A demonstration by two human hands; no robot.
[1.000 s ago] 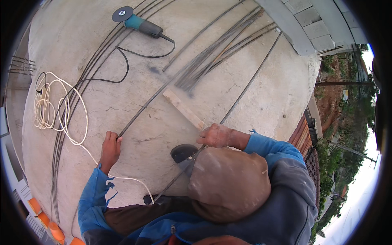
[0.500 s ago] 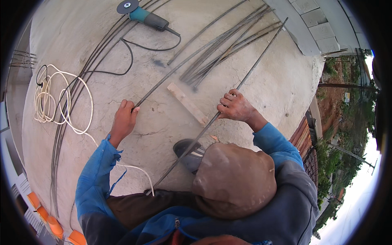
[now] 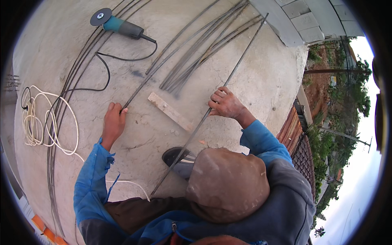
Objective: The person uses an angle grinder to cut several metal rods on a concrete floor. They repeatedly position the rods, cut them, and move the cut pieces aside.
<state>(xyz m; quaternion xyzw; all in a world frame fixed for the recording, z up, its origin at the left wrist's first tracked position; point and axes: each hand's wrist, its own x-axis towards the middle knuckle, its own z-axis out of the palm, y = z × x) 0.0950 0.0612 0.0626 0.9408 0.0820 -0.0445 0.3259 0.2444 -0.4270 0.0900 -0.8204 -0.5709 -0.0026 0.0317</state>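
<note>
My left hand [image 3: 113,124] is closed round the near end of a steel rod [image 3: 141,86], which runs away toward the pile of rods at the far middle. In my right hand [image 3: 226,104] is another long steel rod [image 3: 245,53], gripped partway along. That rod slants from the far right, past my shoe [image 3: 178,157], down to my leg, where its near end is lost from sight. Between my hands a short wooden board [image 3: 170,111] lies on the concrete floor, touched by neither of them. My bent knee [image 3: 228,183] is just below my right hand.
An angle grinder [image 3: 122,27] lies at the far left, its black cord trailing. A coiled white cable [image 3: 75,122] and long thin rods [image 3: 52,163] lie along the left. Several rods [image 3: 196,61] are piled at the far middle. A block wall [image 3: 300,18] stands far right, beyond it a drop.
The whole view has shifted, so the floor things appear farther left and slightly lower. Both hands keep their grip on their rods.
</note>
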